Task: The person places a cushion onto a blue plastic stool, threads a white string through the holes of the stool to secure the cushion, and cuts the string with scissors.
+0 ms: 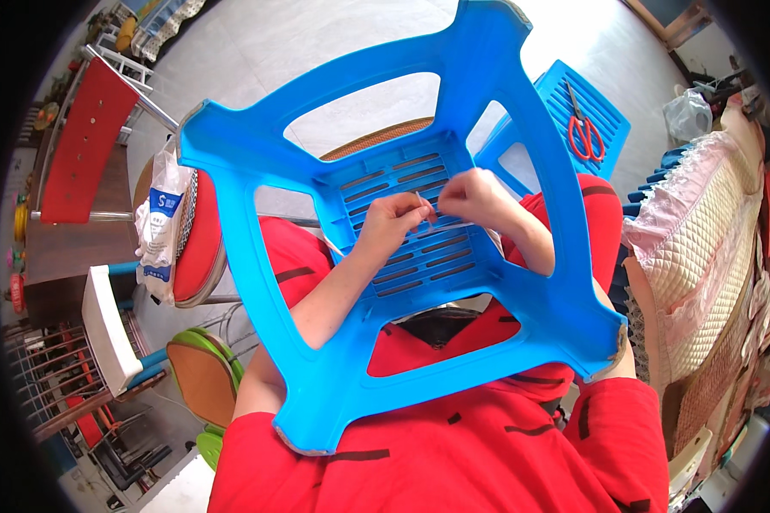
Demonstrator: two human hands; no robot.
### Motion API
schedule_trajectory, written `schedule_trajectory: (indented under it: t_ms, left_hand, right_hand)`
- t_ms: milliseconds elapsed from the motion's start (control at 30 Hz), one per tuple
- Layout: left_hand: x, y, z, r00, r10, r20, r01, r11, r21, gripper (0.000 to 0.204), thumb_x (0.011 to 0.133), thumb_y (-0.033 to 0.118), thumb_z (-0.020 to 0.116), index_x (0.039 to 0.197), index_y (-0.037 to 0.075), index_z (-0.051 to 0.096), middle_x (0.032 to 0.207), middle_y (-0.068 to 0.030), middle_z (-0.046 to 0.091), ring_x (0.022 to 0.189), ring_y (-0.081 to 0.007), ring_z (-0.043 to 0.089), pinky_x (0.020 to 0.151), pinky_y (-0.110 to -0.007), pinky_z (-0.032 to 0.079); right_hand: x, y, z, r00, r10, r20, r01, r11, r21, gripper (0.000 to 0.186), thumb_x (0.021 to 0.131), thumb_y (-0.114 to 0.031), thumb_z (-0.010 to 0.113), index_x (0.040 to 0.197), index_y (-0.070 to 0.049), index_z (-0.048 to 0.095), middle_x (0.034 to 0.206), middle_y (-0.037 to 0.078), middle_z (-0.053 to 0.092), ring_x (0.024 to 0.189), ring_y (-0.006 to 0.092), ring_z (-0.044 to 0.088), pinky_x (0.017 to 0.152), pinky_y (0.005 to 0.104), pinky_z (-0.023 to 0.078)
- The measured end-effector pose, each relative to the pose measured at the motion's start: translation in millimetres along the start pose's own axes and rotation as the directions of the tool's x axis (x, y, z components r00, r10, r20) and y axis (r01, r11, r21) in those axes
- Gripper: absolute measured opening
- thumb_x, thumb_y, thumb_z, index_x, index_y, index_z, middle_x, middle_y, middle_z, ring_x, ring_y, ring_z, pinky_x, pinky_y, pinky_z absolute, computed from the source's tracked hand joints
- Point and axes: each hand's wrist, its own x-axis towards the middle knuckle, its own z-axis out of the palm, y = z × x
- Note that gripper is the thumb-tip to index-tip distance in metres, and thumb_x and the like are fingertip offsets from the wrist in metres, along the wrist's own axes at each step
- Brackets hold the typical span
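An upturned blue plastic stool (376, 359) rests across my lap, its legs pointing up and its slatted seat facing me from the bottom. My left hand (389, 222) reaches inside through the left side, thumb and finger pinched on a thin pale strip (420, 200) over the slats. Just to its right, my right hand (488, 205) is closed, fingers curled close to the strip; what its fingertips hold is too small to make out. A pale length of the same kind of material lies across the slats below both hands.
Red-handled scissors (584, 137) lie on another blue stool (609, 128) at the upper right. A plastic bag of white items (158, 239) sits on a red chair (198, 256) at left. A red-backed chair (85, 141), a green stool (198, 368) and a quilted cover (693, 274) surround me.
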Motion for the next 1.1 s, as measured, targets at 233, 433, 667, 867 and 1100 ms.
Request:
schedule_trajectory:
  t_ms: [233, 433, 667, 867, 1100]
  left_hand:
    - [5.2, 25.7, 6.6, 0.976, -0.175, 0.126, 0.186, 0.979, -0.08, 0.016, 0.096, 0.009, 0.054, 0.09, 0.001, 0.067, 0.078, -0.0021, 0.063, 0.068, -0.0052, 0.053, 0.057, -0.019, 0.04]
    - [10.5, -0.6, 7.0, 0.993, -0.115, 0.014, 0.116, 0.985, -0.125, 0.018, 0.096, 0.01, 0.054, 0.086, 0.001, 0.066, 0.07, 0.0016, 0.055, 0.062, -0.0045, 0.046, 0.056, -0.019, 0.033]
    - [15.2, -11.7, 3.2, 0.991, -0.136, 0.005, 0.135, 0.978, -0.162, 0.015, 0.094, 0.01, 0.056, 0.086, 0.002, 0.067, 0.071, 0.0011, 0.057, 0.066, -0.006, 0.049, 0.062, -0.021, 0.037]
    - [12.3, 7.6, 0.7, 0.998, 0.036, 0.058, -0.039, 0.998, 0.055, 0.011, 0.093, 0.01, 0.06, 0.093, 0.003, 0.068, 0.084, -0.0015, 0.064, 0.072, -0.0083, 0.056, 0.064, -0.023, 0.044]
    - [11.4, 11.3, -4.6, 0.995, -0.083, -0.046, 0.088, 0.989, 0.116, 0.015, 0.086, -0.002, 0.064, 0.095, 0.001, 0.051, 0.084, -0.0114, 0.066, 0.078, -0.0177, 0.07, 0.062, -0.027, 0.055]
  right_hand:
    - [-1.1, 17.6, 5.3, 0.978, 0.051, 0.201, -0.026, 0.992, -0.125, 0.009, 0.078, -0.007, 0.067, 0.075, -0.001, 0.071, 0.06, 0.008, 0.065, 0.055, 0.0148, 0.064, 0.053, 0.0293, 0.052]
    - [2.0, 20.2, 5.6, 0.972, 0.037, 0.234, -0.013, 0.994, -0.107, 0.008, 0.077, -0.007, 0.067, 0.077, 0.0, 0.071, 0.059, 0.008, 0.064, 0.054, 0.014, 0.063, 0.051, 0.029, 0.051]
    - [-3.8, 29.7, 11.7, 0.978, 0.045, 0.203, -0.029, 0.996, -0.08, 0.008, 0.078, -0.006, 0.067, 0.079, 0.0, 0.072, 0.059, 0.007, 0.064, 0.052, 0.0134, 0.063, 0.05, 0.0286, 0.052]
    - [-5.1, 11.8, 1.7, 0.998, -0.016, 0.06, 0.008, 0.991, 0.137, 0.021, 0.075, -0.006, 0.072, 0.094, 0.003, 0.07, 0.071, 0.007, 0.066, 0.059, 0.0122, 0.064, 0.053, 0.0269, 0.052]
    - [3.6, 10.9, 0.6, 0.862, -0.491, -0.124, 0.479, 0.87, -0.117, 0.028, 0.074, -0.002, 0.073, 0.101, -0.008, 0.072, 0.094, 0.006, 0.065, 0.084, 0.0202, 0.066, 0.071, 0.0314, 0.054]
